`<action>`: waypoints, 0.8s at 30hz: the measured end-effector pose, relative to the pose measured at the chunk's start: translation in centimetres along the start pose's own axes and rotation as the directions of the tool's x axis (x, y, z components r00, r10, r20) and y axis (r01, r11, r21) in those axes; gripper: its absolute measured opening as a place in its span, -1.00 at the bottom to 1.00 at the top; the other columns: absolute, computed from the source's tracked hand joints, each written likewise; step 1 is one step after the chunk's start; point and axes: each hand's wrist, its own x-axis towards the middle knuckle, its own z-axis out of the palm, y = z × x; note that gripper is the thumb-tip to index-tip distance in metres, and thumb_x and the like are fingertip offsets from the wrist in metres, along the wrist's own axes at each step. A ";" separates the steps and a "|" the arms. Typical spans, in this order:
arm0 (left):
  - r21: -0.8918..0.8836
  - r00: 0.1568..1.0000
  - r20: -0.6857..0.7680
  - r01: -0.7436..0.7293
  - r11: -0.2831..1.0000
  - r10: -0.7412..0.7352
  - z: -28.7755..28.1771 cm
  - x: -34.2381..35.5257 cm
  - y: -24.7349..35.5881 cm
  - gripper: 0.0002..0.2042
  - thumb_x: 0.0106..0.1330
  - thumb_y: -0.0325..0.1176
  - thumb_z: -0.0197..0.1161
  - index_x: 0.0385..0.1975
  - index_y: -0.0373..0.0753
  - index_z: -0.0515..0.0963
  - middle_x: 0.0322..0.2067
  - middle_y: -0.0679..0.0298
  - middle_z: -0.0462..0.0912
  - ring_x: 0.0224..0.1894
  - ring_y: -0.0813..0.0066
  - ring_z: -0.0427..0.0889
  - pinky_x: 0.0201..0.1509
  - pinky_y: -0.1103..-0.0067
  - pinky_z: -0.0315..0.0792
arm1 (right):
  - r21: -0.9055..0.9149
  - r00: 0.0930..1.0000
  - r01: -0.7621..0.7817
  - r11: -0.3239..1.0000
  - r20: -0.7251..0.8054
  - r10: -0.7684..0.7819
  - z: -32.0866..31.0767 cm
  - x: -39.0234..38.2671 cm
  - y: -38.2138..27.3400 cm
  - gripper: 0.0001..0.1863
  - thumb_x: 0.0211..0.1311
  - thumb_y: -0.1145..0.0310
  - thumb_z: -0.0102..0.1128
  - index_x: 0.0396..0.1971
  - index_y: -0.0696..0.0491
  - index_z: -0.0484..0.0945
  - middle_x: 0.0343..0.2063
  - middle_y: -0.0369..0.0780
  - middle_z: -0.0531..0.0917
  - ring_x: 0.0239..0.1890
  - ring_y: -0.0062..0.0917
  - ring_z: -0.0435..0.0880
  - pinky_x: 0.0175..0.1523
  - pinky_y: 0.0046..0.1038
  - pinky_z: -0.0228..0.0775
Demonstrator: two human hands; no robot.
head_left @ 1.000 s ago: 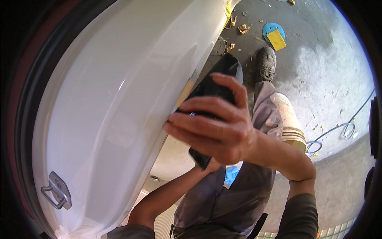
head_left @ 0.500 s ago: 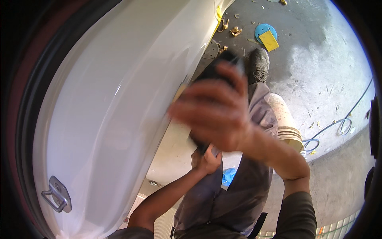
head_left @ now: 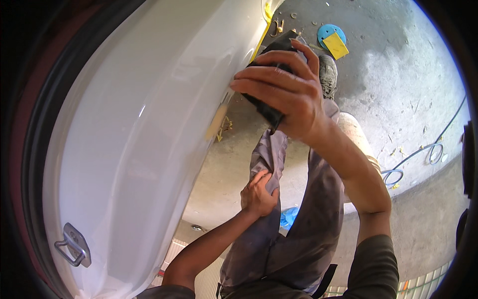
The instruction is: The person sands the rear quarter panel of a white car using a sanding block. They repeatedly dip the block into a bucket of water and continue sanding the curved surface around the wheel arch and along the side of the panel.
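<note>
Since the earlier frame, the right hand (head_left: 298, 97) has carried the black tool (head_left: 268, 111) forward beside the white vehicle panel (head_left: 149, 124). I see it gripped under the fingers (head_left: 271, 74); underside hidden, I'd judge it light, stiff, best held across its back. The left hand (head_left: 260, 193) curls on the trouser leg (head_left: 269, 152).
</note>
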 end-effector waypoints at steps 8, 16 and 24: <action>-0.009 1.000 -0.006 -0.028 1.000 0.028 0.1 0.1 -0.3 -0.45 0.23 -0.19 0.43 0.23 -0.23 0.62 0.33 0.19 0.57 0.26 0.03 0.63 0.32 0.24 0.51 | 0.030 0.999 -0.003 1.000 -0.034 0.004 0.5 -0.1 0.1 -0.69 0.03 0.29 0.39 -0.17 -0.21 0.85 -0.16 -0.52 0.77 0.00 -0.55 0.69 0.42 0.03 0.21; -0.018 0.999 -0.017 -0.040 0.999 0.040 0.0 0.1 -0.2 -0.46 0.22 -0.20 0.44 0.22 -0.23 0.62 0.32 0.16 0.58 0.26 0.02 0.63 0.31 0.25 0.51 | 0.068 1.000 -0.002 0.998 -0.031 0.004 0.8 -0.2 0.5 -0.69 0.02 0.33 0.41 -0.17 -0.20 0.85 -0.15 -0.49 0.77 0.00 -0.55 0.69 0.47 0.05 0.12; 0.014 1.000 -0.006 -0.028 1.000 0.028 0.5 0.2 -0.7 -0.45 0.20 -0.21 0.46 0.21 -0.26 0.62 0.32 0.16 0.59 0.27 0.04 0.63 0.33 0.26 0.51 | 0.100 0.984 0.177 0.979 -0.019 -0.176 0.6 -0.1 1.2 -0.66 0.00 0.34 0.47 -0.15 -0.22 0.87 -0.12 -0.47 0.79 0.04 -0.50 0.70 0.48 0.01 0.06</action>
